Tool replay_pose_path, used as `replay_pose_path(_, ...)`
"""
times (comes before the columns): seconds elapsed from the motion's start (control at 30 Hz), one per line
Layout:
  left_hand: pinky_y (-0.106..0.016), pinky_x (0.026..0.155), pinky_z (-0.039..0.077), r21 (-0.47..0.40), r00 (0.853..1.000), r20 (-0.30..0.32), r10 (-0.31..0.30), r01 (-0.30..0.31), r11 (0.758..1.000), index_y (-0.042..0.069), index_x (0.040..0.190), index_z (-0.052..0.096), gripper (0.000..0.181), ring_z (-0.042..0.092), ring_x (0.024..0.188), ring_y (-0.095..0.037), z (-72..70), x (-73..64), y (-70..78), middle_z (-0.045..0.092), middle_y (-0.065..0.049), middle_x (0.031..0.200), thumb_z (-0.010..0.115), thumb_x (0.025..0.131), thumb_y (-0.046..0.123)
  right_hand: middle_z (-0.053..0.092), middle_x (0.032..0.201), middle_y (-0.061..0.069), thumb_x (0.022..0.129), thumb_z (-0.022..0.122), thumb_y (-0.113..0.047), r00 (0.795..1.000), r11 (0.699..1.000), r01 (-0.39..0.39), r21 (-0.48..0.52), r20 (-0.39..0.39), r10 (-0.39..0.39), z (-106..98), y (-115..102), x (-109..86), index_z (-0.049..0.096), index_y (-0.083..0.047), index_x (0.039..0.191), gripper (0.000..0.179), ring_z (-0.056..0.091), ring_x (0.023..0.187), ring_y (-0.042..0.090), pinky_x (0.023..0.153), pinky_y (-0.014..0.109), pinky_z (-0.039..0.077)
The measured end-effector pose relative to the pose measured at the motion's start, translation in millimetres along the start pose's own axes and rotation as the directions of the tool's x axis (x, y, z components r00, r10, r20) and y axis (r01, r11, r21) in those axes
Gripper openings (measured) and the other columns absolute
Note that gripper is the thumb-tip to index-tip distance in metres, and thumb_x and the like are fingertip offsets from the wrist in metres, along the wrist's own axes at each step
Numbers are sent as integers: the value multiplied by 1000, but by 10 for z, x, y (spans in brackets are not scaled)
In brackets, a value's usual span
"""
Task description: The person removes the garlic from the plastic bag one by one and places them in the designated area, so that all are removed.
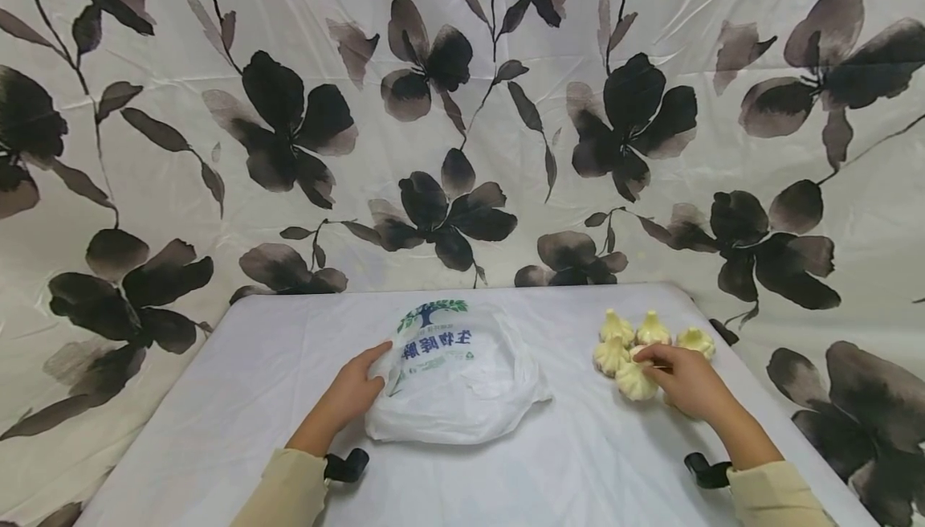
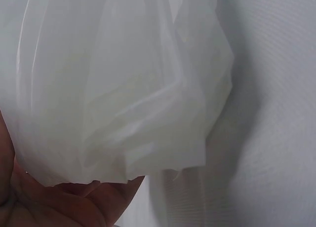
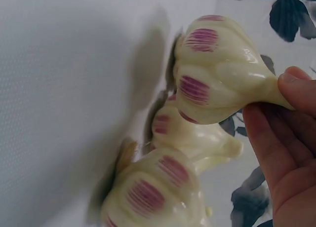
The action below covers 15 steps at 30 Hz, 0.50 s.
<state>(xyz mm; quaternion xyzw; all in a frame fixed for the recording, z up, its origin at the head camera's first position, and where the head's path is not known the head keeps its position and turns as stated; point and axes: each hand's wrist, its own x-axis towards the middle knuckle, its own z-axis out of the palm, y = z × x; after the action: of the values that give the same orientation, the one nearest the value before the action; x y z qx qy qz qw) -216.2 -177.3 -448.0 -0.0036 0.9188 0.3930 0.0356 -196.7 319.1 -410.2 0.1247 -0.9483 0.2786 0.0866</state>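
On the left of the table lies a white plastic bag (image 1: 462,414) with a green-and-blue tree print and blue lettering. My left hand (image 1: 357,382) holds its left edge; in the left wrist view the bag's film drapes over the fingers (image 2: 74,202) and hides their tips. At the right, my right hand (image 1: 682,378) pinches a garlic bulb (image 3: 212,71) by its stem, between thumb and fingers. That bulb is glossy, pale yellow with purple streaks. Several like bulbs (image 1: 653,328) stand grouped around it, two of them close beside it in the right wrist view.
A white cloth covers the table (image 1: 578,471), and its back edge meets a hanging curtain (image 1: 535,157) with dark flowers. Black camera mounts (image 1: 347,465) sit on both wrists, below the beige sleeves (image 1: 285,491).
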Motion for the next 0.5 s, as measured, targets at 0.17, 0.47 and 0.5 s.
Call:
replay_pose_path(0.17,-59,116,24,-10,1000,2,1,-1,1000,15,152,34,64,24,146,-40,-1,15,-9,31,-16,157,45,89,5,72,105,12,88,63,-4,1000,999,7,-31,7,-7,12,48,3,71,-7,103,18,69,95,29,75,35,55)
replay_pose_path(0.47,-61,115,24,-31,1000,8,-5,5,999,14,151,34,64,25,145,-41,1,-21,-8,31,-17,157,45,89,3,72,107,14,89,62,-6,998,999,-17,-34,52,19,81,159,-14,71,-7,106,19,68,98,31,78,41,56)
replay_pose_path(0.5,-60,115,24,-35,1000,11,-8,9,999,15,151,34,64,25,145,-41,1,-24,-6,31,-17,157,45,89,4,71,108,14,90,61,-7,998,999,-21,-32,53,22,85,166,-13,70,-7,107,19,68,99,32,79,42,56)
